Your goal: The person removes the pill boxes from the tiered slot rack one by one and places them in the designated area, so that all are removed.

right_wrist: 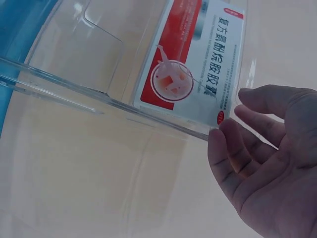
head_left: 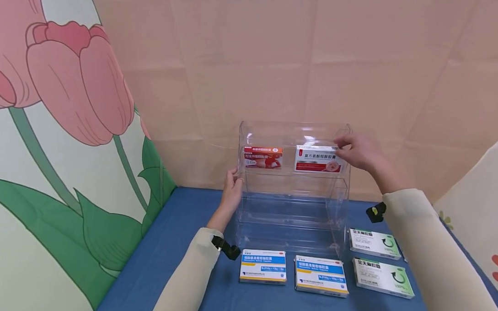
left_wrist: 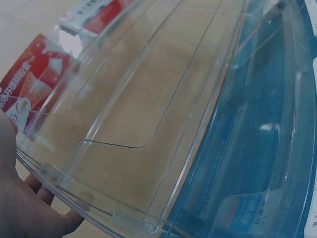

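A clear plastic display rack [head_left: 289, 184] with stepped tiers stands on the blue cloth. My left hand [head_left: 232, 191] grips its left side panel, with the fingers [left_wrist: 44, 196] wrapped behind the clear edge. In the top tier, a white-and-red medicine box [head_left: 318, 159] stands at the right and a red medicine box [head_left: 263, 158] at the left. My right hand [head_left: 359, 152] holds the upper right corner of the white-and-red box between thumb and fingertips. In the right wrist view, the fingers [right_wrist: 229, 141] also lie close to the rack's side edge.
Two blue-and-white medicine boxes [head_left: 263, 266] lie flat in front of the rack. Green-and-white medicine boxes [head_left: 384, 278] lie to the right, near the right forearm. A plain backdrop [head_left: 244, 59] hangs behind, and a tulip-print cloth [head_left: 78, 85] at the left.
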Motion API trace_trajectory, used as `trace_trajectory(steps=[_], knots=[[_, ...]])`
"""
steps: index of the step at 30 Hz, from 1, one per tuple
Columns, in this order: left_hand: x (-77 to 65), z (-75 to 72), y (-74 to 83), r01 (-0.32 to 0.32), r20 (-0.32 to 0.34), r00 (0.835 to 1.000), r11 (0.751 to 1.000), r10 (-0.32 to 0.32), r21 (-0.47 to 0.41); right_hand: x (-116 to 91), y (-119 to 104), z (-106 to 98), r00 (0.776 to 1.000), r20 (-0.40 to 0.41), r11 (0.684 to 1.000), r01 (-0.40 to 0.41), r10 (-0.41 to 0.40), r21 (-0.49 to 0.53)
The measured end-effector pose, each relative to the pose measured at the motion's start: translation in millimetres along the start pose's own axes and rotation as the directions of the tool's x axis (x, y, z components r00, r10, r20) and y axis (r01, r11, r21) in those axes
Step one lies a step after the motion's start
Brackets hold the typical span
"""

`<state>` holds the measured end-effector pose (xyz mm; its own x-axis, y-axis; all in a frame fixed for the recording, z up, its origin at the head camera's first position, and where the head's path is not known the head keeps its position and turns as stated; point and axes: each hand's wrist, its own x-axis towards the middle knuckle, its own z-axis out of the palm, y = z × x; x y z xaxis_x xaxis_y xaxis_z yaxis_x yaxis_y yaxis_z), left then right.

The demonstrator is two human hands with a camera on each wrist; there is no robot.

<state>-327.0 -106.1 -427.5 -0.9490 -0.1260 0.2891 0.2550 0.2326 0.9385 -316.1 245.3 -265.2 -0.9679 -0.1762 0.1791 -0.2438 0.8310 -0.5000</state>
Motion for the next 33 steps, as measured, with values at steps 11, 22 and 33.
trace_trajectory(steps=[11,22,33], knots=[[2.3,-2.3,-0.6,0.005,-0.002,1.000,1.000,-0.005,0.003,2.4,-2.2,7.6,1.000,-0.011,0.997,0.007,-0.008,-0.083],[3.1,-2.7,-1.7,-0.003,-0.006,1.000,1.000,0.003,0.001,2.0,-1.2,9.4,1.000,-0.014,0.999,0.021,-0.022,-0.041],[3.3,-3.2,1.9,-0.022,-0.009,1.000,1.000,0.022,0.010,-5.3,-8.8,-3.4,0.997,-0.069,0.998,0.031,-0.027,0.057]])
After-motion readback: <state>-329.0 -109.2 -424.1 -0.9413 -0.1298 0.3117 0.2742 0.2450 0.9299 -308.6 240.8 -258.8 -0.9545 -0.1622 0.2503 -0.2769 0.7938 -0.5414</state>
